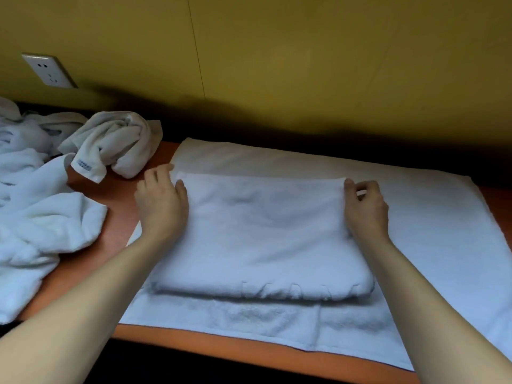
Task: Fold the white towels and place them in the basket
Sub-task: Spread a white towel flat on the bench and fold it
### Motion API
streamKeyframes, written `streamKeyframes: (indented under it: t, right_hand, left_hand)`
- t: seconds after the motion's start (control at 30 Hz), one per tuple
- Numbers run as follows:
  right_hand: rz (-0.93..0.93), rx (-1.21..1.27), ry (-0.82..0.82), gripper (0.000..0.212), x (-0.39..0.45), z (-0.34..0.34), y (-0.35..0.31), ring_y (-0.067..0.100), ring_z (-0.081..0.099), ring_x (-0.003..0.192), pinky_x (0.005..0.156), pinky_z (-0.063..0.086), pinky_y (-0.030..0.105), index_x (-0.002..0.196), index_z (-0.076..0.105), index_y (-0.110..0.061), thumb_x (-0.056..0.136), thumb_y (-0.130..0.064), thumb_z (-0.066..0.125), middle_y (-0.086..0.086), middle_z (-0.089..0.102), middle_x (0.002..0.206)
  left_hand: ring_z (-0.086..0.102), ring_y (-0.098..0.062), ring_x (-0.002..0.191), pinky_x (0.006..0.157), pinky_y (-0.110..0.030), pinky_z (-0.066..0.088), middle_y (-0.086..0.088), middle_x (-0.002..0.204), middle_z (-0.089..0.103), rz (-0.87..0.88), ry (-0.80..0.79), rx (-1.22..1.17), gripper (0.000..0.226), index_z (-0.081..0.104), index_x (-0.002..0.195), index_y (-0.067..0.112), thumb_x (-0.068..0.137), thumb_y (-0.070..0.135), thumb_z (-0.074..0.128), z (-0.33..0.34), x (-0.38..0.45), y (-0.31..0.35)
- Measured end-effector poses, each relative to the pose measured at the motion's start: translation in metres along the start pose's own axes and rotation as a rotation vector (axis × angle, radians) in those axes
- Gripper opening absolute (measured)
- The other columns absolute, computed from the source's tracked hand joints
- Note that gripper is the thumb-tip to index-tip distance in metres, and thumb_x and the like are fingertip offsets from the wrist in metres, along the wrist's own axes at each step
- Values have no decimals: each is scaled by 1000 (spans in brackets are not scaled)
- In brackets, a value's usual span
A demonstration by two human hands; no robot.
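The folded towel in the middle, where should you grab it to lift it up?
Probably best to take the folded towel by its two short ends, one hand from the left and one from the right, fingers slid underneath. It lies flat and thick on a spread towel, so supporting both ends should keep the layers together.

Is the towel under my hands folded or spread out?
Folded. The top towel is a thick layered rectangle with a doubled near edge, lying on a flat spread towel.
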State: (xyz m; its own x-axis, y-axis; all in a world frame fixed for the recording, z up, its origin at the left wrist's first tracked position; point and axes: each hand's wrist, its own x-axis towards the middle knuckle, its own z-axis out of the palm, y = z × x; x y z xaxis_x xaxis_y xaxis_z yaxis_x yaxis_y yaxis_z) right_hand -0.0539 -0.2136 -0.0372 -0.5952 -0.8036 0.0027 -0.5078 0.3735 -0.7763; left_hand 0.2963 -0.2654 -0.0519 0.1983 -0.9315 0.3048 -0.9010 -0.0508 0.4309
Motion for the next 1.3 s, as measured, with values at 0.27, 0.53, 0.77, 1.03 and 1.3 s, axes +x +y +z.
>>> streamKeyframes:
  t: [0.27,0.53,0.77,1.03,1.3]
  right_hand:
    - [199,-156,-231,42,-99,-50,32,26,57,96,81,43,36,112,62,-19,95,-57,56,2,64,105]
    - [409,323,-230,18,-127,-58,1,23,70,90,85,56,41,95,74,-17,86,-31,76,0,76,95]
    - [-29,247,31,13,-146,-21,-83,9,56,69,59,42,20,85,61,-20,88,-25,72,-7,62,78]
    - [-588,0,-145,24,-191,78,-156,22,57,82,67,39,26,105,63,-16,83,-22,71,2,62,100]
    - [-643,-414,-443,34,-235,145,-149,25,54,107,68,42,34,115,56,-17,86,-31,65,-1,54,125]
  left_hand:
    - [21,-32,153,122,-50,18,-3,166,24,508,-430,208,59,31,157,34,101,53,26,-5,-122,29]
    - [27,-34,150,122,-49,14,-7,163,32,419,-484,188,59,37,154,32,100,51,23,-27,-115,16]
    - [31,-34,144,117,-46,29,-11,165,20,19,-459,28,59,32,155,33,100,47,48,-58,-117,-38]
    - [50,-17,130,103,-23,34,1,139,53,-187,-247,-478,38,55,136,23,98,23,58,-62,-114,-53]
    - [69,-19,108,96,-34,53,-7,110,73,-650,-194,-1168,31,66,108,16,106,17,35,-68,-101,-68]
